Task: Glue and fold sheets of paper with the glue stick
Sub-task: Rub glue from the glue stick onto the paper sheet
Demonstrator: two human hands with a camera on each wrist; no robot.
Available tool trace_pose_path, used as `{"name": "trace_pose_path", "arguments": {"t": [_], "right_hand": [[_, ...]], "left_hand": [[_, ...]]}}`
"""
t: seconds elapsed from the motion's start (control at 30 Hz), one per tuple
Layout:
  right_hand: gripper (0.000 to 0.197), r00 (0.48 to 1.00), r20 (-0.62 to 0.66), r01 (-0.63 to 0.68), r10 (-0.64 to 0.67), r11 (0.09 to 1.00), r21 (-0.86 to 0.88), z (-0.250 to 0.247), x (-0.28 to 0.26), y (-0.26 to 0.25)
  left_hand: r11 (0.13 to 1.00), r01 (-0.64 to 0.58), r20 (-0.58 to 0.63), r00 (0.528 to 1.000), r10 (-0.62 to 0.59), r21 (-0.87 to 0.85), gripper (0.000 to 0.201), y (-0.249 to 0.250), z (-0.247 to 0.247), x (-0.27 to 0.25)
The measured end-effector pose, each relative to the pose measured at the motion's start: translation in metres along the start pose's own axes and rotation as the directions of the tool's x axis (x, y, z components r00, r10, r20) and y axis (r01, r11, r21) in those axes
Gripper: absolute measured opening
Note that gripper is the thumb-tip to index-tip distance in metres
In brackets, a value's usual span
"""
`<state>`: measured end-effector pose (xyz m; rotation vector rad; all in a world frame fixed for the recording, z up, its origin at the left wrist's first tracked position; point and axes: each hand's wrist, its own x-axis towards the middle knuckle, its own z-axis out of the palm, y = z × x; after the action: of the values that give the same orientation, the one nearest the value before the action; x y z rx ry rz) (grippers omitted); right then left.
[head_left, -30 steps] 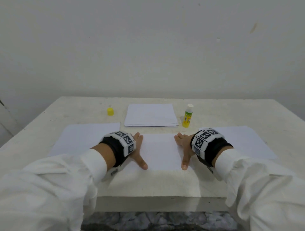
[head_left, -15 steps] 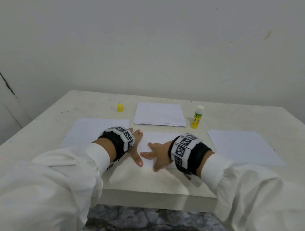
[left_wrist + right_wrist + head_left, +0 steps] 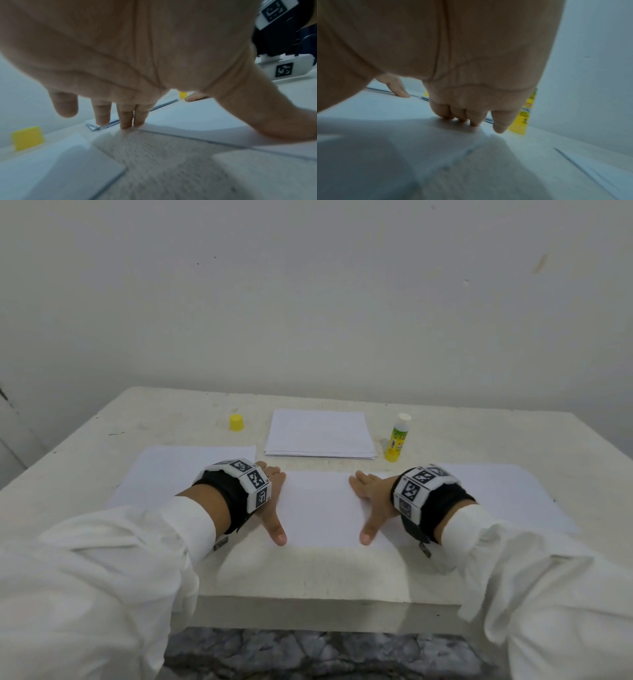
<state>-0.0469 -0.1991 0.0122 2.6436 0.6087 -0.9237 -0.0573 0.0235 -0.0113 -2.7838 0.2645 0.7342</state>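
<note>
On the surface (image 3: 479, 570), a folded sheet (image 3: 318, 508) lies near the front edge, flanked by a left sheet (image 3: 178, 470) and a right sheet (image 3: 507, 494), with a stack (image 3: 320, 433) behind it toward the back edge. The left hand (image 3: 272, 501) and right hand (image 3: 371, 501) both lie spread flat with straight fingers, pressing the folded sheet's two ends, thumbs pointing toward the front edge. The glue stick (image 3: 397, 438) stands uncapped, upright just right of the stack; its yellow label's writing is too small to read. Its yellow cap (image 3: 236, 422) sits left of the stack.
</note>
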Motion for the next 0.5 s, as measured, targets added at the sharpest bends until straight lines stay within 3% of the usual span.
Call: {"name": "trace_pose_path", "arguments": {"t": [0.33,0.5], "right_hand": [[0.125,0.996,0.041,-0.076,0.076,0.997,-0.003,0.009,-0.006,0.032],[0.125,0.995,0.002,-0.096,0.096,0.995,-0.002,0.009,-0.002,0.029]], "left_hand": [[0.999,0.023,0.021,1.0,-0.023,-0.023,0.111,0.0,-0.003,-0.001],[0.987,0.031,-0.022,0.999,-0.035,-0.159,0.12,0.002,-0.005,-0.007]]}}
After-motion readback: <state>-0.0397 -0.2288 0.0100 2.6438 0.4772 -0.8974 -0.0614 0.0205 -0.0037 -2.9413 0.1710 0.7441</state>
